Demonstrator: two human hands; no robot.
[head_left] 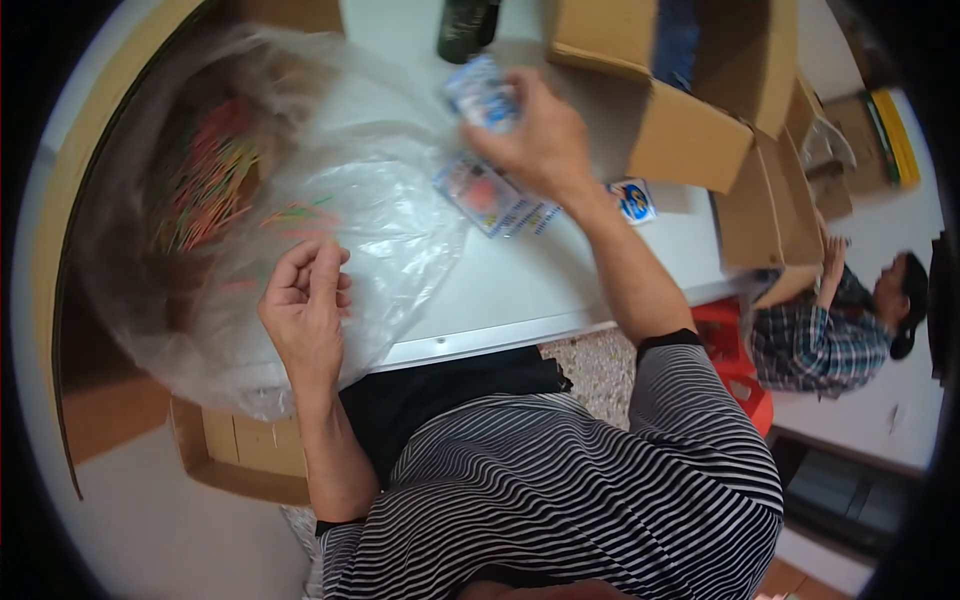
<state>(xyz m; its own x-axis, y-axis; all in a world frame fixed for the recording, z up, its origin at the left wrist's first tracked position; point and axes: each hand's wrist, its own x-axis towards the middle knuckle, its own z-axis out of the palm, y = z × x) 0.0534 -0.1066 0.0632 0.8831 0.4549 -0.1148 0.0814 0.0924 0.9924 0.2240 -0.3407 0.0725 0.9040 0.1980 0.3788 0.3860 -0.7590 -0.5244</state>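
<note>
right hand grip clenched on small packet; left hand loosely curled on plastic bag.

Black-and-white striped short-sleeved shirt

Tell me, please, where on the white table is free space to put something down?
Free: the white table strip along its near edge, between the clear plastic bag and the cardboard boxes. Crowded: the middle, where the right hand holds a small packet above another packet.
</note>
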